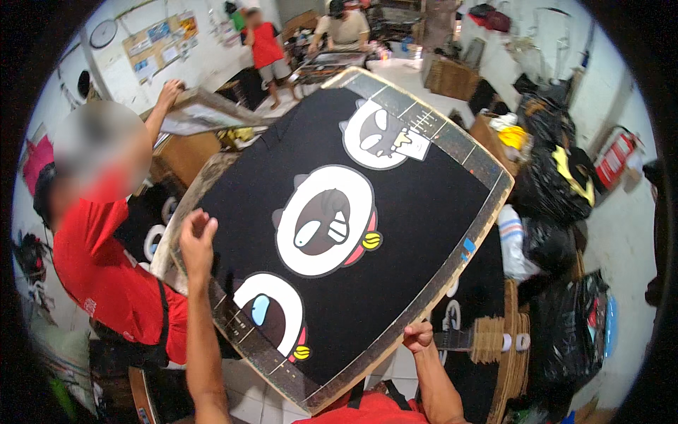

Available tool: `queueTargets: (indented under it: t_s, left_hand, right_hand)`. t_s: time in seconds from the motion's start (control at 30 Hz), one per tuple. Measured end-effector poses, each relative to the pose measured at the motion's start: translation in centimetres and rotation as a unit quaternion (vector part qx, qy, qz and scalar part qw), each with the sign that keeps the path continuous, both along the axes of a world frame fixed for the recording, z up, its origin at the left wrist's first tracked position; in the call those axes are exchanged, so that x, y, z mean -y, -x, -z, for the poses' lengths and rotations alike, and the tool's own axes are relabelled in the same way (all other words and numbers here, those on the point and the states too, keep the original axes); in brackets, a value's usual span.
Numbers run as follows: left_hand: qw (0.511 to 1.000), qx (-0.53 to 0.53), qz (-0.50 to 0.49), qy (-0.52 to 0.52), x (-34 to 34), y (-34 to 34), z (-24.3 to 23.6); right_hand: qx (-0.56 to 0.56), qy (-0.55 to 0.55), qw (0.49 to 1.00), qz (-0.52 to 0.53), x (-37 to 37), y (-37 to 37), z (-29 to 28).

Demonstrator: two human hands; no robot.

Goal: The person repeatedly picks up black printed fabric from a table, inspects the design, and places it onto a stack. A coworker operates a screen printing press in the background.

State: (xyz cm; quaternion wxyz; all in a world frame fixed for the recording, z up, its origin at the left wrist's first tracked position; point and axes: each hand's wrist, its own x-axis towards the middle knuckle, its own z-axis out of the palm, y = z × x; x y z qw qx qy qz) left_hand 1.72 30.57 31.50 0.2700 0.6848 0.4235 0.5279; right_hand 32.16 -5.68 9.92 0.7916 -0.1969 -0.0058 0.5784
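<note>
A large flat board (pixel 487 169) with pale wooden edges and a dark marked rim lies tilted in front of me. Black fabric (pixel 424 233) covers most of it, printed with white and grey cartoon animal faces. The middle face (pixel 284 244) is whole, while the one at the near left runs off the fabric's edge. My right hand (pixel 418 336) is closed on the board's near right edge. Over the left edge, my left hand (pixel 198 240) is raised with bent, loosely parted fingers and nothing visible in them.
At left a person in a red shirt (pixel 106 261) holds up a framed screen (pixel 205 116). Two more people are at the back, one beside a table (pixel 335 60). Black bags (pixel 554 184), stacked boards (pixel 519 353) and a red fire extinguisher (pixel 616 157) line the right side.
</note>
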Motion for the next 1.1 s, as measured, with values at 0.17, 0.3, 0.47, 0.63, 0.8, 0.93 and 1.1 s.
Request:
queueTargets:
  t_s: [0.17, 0.3, 0.47, 0.63, 0.8, 0.93, 1.1]
  left_hand:
    - [0.979, -0.071, 0.056, -0.181, -11.3, 0.1, -11.8]
    - [0.958, -0.126, 0.199, -0.162, -14.5, -4.9, -17.9]
    - [0.964, -0.129, 0.233, -0.018, -13.0, -7.2, -23.8]
    - [0.922, -0.078, 0.371, -0.076, -12.8, -11.2, -29.2]
    - [0.885, -0.106, 0.398, -0.217, 0.2, -16.4, -23.1]
    - [0.818, -0.17, 0.394, -0.383, 19.0, -28.8, -17.5]
    - [0.739, -0.229, 0.504, -0.383, 35.4, -40.1, -10.6]
  right_hand:
    - [0.036, 0.017, 0.994, 0.098, 1.1, 11.0, 2.4]
    - [0.019, -0.198, 0.979, 0.038, 3.0, 11.5, 6.2]
    - [0.033, 0.034, 0.999, 0.016, 1.0, 14.3, 2.4]
    - [0.426, 0.371, 0.794, -0.223, -5.0, 15.4, -10.8]
    - [0.718, 0.292, 0.631, -0.025, 1.5, 10.6, -26.5]
    - [0.893, 0.306, 0.206, 0.259, 12.3, -4.9, -36.7]
    - [0.852, 0.378, 0.339, -0.128, 21.3, -18.5, -33.8]
